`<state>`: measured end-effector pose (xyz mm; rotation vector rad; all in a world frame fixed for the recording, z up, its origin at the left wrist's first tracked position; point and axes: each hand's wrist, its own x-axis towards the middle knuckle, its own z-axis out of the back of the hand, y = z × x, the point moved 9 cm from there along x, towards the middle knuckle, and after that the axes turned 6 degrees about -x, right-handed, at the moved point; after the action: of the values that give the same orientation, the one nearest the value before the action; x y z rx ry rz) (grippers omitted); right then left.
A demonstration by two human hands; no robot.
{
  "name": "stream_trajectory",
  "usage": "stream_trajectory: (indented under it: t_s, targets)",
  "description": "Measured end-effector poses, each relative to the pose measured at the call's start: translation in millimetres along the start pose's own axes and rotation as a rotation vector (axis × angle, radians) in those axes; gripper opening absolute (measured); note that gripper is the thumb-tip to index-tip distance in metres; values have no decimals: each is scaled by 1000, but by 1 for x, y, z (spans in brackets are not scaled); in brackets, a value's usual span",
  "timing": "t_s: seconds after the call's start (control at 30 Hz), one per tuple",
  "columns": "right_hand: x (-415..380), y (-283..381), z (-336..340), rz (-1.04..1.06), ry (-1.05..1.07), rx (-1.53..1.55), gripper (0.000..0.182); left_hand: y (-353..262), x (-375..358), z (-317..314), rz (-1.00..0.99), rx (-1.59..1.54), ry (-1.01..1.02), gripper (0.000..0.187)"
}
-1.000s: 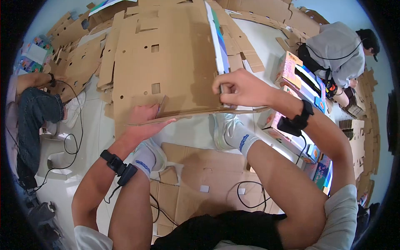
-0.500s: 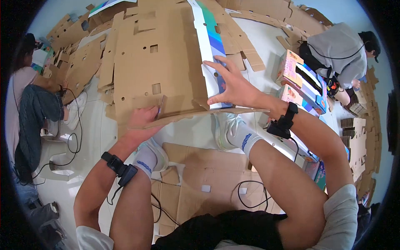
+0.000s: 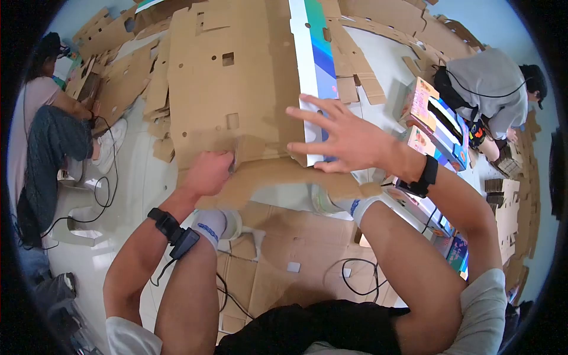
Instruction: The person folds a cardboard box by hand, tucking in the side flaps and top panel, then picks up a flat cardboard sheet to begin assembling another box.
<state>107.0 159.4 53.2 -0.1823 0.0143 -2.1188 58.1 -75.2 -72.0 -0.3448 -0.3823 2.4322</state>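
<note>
A large brown cardboard sheet (image 3: 254, 89) with square cut-outs lies in front of me, its near flap (image 3: 284, 171) angled down over my shoes. Along its right side stands a folded edge (image 3: 305, 71), white with green and blue print. My left hand (image 3: 210, 171) is closed at the sheet's lower left, fingers pressed together on a small upright cardboard tab (image 3: 236, 155). My right hand (image 3: 346, 136) has its fingers spread over the lower end of the printed edge, the fingertips at or just above it.
Printed boxes (image 3: 435, 118) stand on the floor at the right, near a crouching person (image 3: 488, 83). Another person (image 3: 50, 136) sits at the left. Flat cardboard (image 3: 296, 248) and black cables (image 3: 361, 290) lie between my legs. More cardboard lines the far wall.
The near flap has swung downward and is blurred. The sheet sits slightly farther right in view. My right hand's fingers have spread wider, and my left hand has turned over more.
</note>
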Motion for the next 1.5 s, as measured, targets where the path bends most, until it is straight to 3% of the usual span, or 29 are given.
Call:
stream_trajectory:
  t_s: [0.1,0.2,0.3,0.5,0.6,0.7,0.8,0.9,1.0,1.1,1.2,1.3,1.5]
  targets:
    - [10,25,1,149,63,-105,59,-9,0,4,60,40,47,19]
    - [9,44,-16,241,86,-158,36,-10,0,2,10,9,-14,16]
    - [8,40,-19,213,112,-97,18,-5,2,-5,8,41,12,16]
    - [30,12,-32,117,322,-104,32,-6,4,4,26,-10,-16,27]
    - [27,5,-15,254,-89,-158,43,-6,6,4,22,21,-24,31]
    - [19,-10,-27,118,54,-83,50,-12,7,8,-5,31,-56,30]
    - [18,-8,-23,54,71,-12,44,-10,6,6,-50,14,-115,30]
    - [24,-17,-18,-122,15,318,31,-7,5,1,-103,24,-174,30]
    - [22,-19,-7,-67,-224,330,16,-6,4,1,-117,31,-201,31]
    - [19,-8,-16,65,-141,129,11,-8,3,4,-137,54,-187,30]
    - [23,4,-22,105,0,165,12,-7,1,0,-126,22,-131,30]
    - [29,13,-33,72,244,105,11,-5,1,-5,-109,16,-99,29]
    - [28,8,-24,-8,175,81,11,-5,0,-3,-73,10,-91,30]
